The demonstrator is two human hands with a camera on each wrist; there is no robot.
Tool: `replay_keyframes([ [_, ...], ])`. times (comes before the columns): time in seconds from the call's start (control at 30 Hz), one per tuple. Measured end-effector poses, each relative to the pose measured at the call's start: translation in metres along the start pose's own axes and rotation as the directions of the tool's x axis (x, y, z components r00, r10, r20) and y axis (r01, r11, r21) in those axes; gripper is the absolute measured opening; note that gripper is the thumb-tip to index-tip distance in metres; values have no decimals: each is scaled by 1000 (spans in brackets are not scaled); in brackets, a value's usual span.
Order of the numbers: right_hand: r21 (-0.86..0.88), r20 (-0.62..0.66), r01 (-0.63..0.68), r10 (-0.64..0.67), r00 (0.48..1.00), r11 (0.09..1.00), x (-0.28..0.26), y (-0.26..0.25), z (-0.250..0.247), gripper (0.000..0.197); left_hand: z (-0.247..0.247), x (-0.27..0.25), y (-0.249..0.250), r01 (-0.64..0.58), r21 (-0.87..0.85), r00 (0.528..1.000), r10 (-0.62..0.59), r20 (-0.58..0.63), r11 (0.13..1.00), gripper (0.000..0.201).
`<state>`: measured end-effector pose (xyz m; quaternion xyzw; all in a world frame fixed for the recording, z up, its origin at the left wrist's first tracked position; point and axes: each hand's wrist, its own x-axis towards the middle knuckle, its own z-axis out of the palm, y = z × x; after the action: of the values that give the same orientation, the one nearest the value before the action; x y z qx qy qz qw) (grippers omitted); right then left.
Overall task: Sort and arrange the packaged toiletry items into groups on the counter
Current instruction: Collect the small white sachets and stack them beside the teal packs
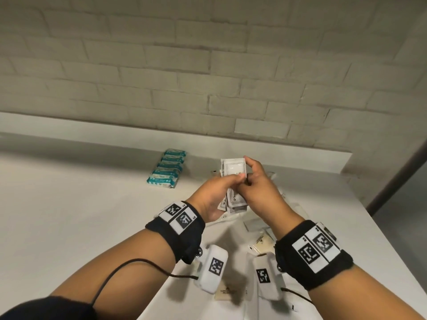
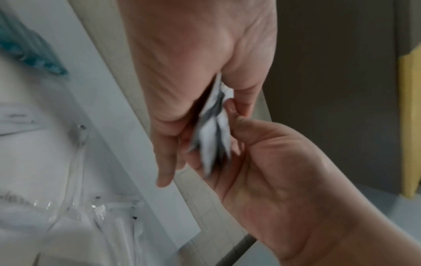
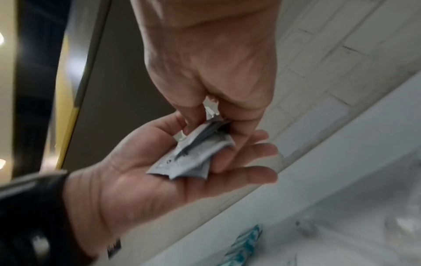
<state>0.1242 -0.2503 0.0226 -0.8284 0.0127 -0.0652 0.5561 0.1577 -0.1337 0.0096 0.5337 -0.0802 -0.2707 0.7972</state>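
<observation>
Both hands meet above the white counter (image 1: pixel 69 204), holding a small stack of white sachets (image 1: pixel 233 168). My left hand (image 1: pixel 231 183) supports the stack from below, thumb pressed on its front. My right hand (image 1: pixel 250 174) pinches the stack's right side between thumb and fingers. In the left wrist view the sachets (image 2: pixel 214 129) fan out, edge on, between the left hand (image 2: pixel 193 81) and the right hand (image 2: pixel 273 180). In the right wrist view the sachets (image 3: pixel 193 153) lie on the left hand's palm (image 3: pixel 148 180) while the right hand (image 3: pixel 212 75) pinches their top. A row of teal packets (image 1: pixel 166 168) lies at the back left.
Loose beige sachets (image 1: pixel 261 241) and clear-wrapped white items (image 1: pixel 231 218) lie on the counter under my wrists. A pale brick wall (image 1: pixel 208 77) stands close behind. The counter's right edge (image 1: pixel 369 215) drops off to a grey floor.
</observation>
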Motion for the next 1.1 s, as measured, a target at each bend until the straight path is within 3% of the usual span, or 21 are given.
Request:
replay_keyframes([
  [0.07,-256,-18,70,-77,997,964,-1,-2,-2,67,-1,0,1,-9,-30,1000,9,-17,999,20],
  [0.17,-426,-29,118,-144,989,897,-4,-7,-14,103,-4,1,7,-10,-67,1000,8,-24,998,25],
  [0.27,-540,271,261,-128,954,800,-14,-18,-21,139,-7,0,9,16,2,1000,-16,-5,1000,23],
  [0.33,-605,382,346,-120,916,717,-17,-21,-19,147,-7,-1,9,51,44,996,-55,77,998,17],
  [0.47,-593,299,395,-263,917,702,-12,-16,-13,142,-7,-6,11,77,0,986,-76,147,997,10],
  [0.67,-519,287,408,-296,911,751,-15,-16,-13,142,-8,-13,14,21,-49,976,-9,218,999,20],
  [0.7,-519,266,417,-323,908,746,-16,-16,-13,139,-8,-14,14,10,-53,976,2,217,999,27],
  [0.8,-534,232,420,-350,907,734,-17,-18,-12,138,-4,-13,14,35,-64,987,-24,159,997,77],
  [0.83,-542,241,412,-334,911,733,-19,-19,-11,140,-2,-12,13,56,-87,989,-44,139,995,83],
  [1.0,-582,285,418,-307,908,697,-27,-24,-12,141,2,-13,12,113,-101,985,-99,141,988,70],
  [1.1,-612,261,417,-326,908,672,-30,-26,-15,138,0,-17,14,63,-68,982,-50,180,996,36],
])
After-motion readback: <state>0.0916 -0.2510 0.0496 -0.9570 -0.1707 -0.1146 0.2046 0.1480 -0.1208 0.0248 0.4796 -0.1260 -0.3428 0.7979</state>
